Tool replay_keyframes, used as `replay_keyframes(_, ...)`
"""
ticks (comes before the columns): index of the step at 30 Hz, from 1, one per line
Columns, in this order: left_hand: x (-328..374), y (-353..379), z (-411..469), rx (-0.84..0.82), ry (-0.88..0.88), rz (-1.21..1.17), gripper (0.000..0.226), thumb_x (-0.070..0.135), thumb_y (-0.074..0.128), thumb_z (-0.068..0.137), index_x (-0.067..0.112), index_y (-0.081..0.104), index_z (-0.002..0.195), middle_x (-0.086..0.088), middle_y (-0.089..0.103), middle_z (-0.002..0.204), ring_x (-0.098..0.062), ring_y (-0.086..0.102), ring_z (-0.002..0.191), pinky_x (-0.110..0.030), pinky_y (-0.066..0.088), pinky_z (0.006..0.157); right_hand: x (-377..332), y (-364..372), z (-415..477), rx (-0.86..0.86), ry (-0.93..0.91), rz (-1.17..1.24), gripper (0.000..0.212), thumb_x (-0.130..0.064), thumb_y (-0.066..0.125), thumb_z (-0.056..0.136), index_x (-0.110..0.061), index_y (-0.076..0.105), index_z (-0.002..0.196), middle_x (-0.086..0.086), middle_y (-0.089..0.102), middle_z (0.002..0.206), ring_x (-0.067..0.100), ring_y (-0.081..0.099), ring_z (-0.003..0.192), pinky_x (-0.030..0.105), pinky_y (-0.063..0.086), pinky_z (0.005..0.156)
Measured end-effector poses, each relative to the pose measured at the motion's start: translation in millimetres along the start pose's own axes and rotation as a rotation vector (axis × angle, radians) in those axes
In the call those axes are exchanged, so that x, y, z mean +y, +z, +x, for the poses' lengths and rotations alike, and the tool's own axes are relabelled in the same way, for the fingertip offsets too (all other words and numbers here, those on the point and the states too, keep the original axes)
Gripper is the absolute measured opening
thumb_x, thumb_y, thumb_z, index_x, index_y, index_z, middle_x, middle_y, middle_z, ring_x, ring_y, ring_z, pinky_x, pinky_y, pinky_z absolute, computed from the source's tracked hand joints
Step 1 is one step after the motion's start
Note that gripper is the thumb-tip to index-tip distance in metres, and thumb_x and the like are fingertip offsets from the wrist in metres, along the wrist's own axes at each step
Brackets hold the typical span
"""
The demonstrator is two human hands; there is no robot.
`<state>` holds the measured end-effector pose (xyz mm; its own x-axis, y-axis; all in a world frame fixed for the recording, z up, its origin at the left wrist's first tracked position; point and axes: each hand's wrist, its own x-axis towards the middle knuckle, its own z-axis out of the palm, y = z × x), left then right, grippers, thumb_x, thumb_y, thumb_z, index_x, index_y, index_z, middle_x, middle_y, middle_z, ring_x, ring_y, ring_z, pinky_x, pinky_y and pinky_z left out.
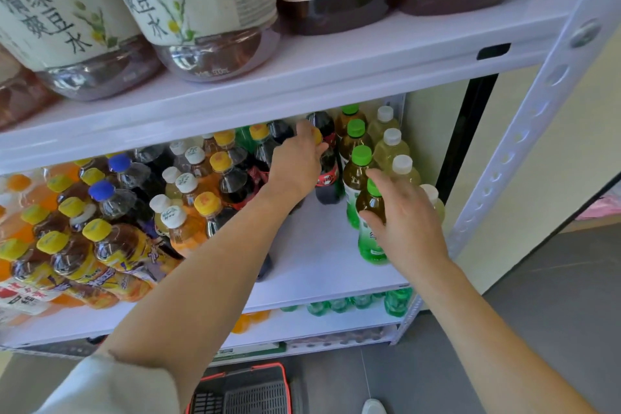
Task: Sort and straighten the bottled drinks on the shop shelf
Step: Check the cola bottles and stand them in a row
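Note:
On the middle shelf, my left hand is closed over the yellow cap of a dark cola bottle deep in the row. My right hand wraps the front green-capped tea bottle near the shelf's right end. Behind it stands a row of green-capped tea bottles and, to their right, white-capped pale drinks. To the left crowd yellow-capped iced teas, blue-capped bottles and orange drinks.
Large labelled bottles fill the upper shelf. The white perforated shelf post rises at the right. Green bottles stand on the lower shelf. A red shopping basket sits on the floor below my arms.

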<state>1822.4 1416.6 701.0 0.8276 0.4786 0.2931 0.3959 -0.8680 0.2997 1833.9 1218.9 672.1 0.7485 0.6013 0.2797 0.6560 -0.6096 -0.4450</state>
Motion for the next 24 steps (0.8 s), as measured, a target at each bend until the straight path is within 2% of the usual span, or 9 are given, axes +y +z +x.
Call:
replay_keyframes(4, 5, 5, 21, -0.048, -0.072, -0.063, 0.037, 0.029, 0.050, 0.102, 0.004, 0.041, 0.129, -0.024, 0.067, 0.104, -0.043, 0.064, 0.093, -0.046, 0.050, 0.073, 2, 2, -1, 0.011, 0.018, 0.026, 0.066, -0.028, 0.071, 0.087, -0.019, 0.040, 0.144, 0.010, 0.059, 0.123, 0.031, 0.054, 0.106, 0.043, 0.046, 0.083)
replay_keyframes(6, 4, 3, 25, -0.089, -0.127, -0.120, 0.040, 0.028, 0.053, 0.100, 0.006, 0.040, 0.131, -0.023, 0.067, 0.107, -0.043, 0.064, 0.097, -0.048, 0.052, 0.080, 1, 3, -4, 0.006, 0.028, 0.042, 0.066, -0.030, 0.068, 0.089, -0.019, 0.037, 0.146, 0.009, 0.057, 0.127, 0.031, 0.054, 0.108, 0.042, 0.047, 0.082)
replay_keyframes(9, 2, 0, 26, -0.170, -0.172, -0.146, 0.054, 0.023, 0.057, 0.098, 0.007, 0.030, 0.141, -0.023, 0.065, 0.115, -0.042, 0.064, 0.100, -0.046, 0.051, 0.081, 1, 2, -7, -0.003, 0.018, 0.025, 0.066, -0.033, 0.063, 0.093, -0.019, 0.032, 0.149, 0.008, 0.055, 0.131, 0.029, 0.054, 0.111, 0.040, 0.049, 0.085)
replay_keyframes(11, 0, -4, 21, -0.184, -0.165, -0.139, 0.057, 0.019, 0.058, 0.096, 0.006, 0.028, 0.143, -0.020, 0.065, 0.112, -0.040, 0.064, 0.099, -0.041, 0.047, 0.076, 1, 1, -6, -0.014, -0.008, 0.029, 0.066, -0.028, 0.062, 0.093, -0.018, 0.031, 0.150, 0.009, 0.055, 0.131, 0.029, 0.055, 0.112, 0.039, 0.048, 0.087)
replay_keyframes(13, -5, -12, 14, -0.083, -0.091, -0.030, 0.046, 0.008, 0.056, 0.093, 0.004, 0.041, 0.136, -0.019, 0.066, 0.107, -0.039, 0.063, 0.097, -0.040, 0.046, 0.073, 0, -1, -6, -0.032, -0.026, 0.060, 0.065, -0.022, 0.061, 0.092, -0.017, 0.031, 0.150, 0.010, 0.054, 0.131, 0.031, 0.054, 0.112, 0.041, 0.049, 0.088)
replay_keyframes(16, -12, -27, 7, 0.112, -0.018, 0.332, 0.037, 0.001, 0.056, 0.085, 0.006, 0.059, 0.121, -0.018, 0.066, 0.113, -0.040, 0.059, 0.108, -0.045, 0.046, 0.089, -2, -4, -12, -0.023, -0.029, 0.072, 0.061, -0.018, 0.060, 0.091, -0.015, 0.036, 0.147, 0.010, 0.053, 0.130, 0.030, 0.051, 0.115, 0.042, 0.047, 0.093)
replay_keyframes(19, -19, -35, 8, -0.081, -0.147, 0.507, 0.045, 0.013, 0.056, 0.089, 0.009, 0.050, 0.133, -0.018, 0.051, 0.136, -0.040, 0.045, 0.128, -0.047, 0.038, 0.104, -6, -8, -22, 0.053, -0.044, 0.094, 0.053, -0.010, 0.063, 0.088, -0.009, 0.047, 0.139, 0.013, 0.054, 0.131, 0.032, 0.048, 0.118, 0.044, 0.043, 0.100)
replay_keyframes(21, -24, -36, 6, -0.225, -0.160, 0.548, 0.040, 0.019, 0.051, 0.096, 0.005, 0.047, 0.133, -0.022, 0.041, 0.140, -0.043, 0.044, 0.125, -0.047, 0.043, 0.098, -9, -10, -31, 0.106, -0.064, 0.113, 0.050, -0.005, 0.065, 0.085, -0.006, 0.053, 0.133, 0.014, 0.055, 0.130, 0.034, 0.049, 0.120, 0.049, 0.044, 0.099)
replay_keyframes(24, -22, -34, -10, -0.218, -0.067, 0.533, 0.035, 0.024, 0.051, 0.099, 0.004, 0.046, 0.127, -0.024, 0.042, 0.130, -0.044, 0.057, 0.104, -0.044, 0.045, 0.071, -13, -15, -43, 0.178, -0.094, 0.118, 0.045, -0.002, 0.067, 0.081, -0.006, 0.059, 0.125, 0.013, 0.058, 0.126, 0.034, 0.051, 0.119, 0.051, 0.047, 0.092)
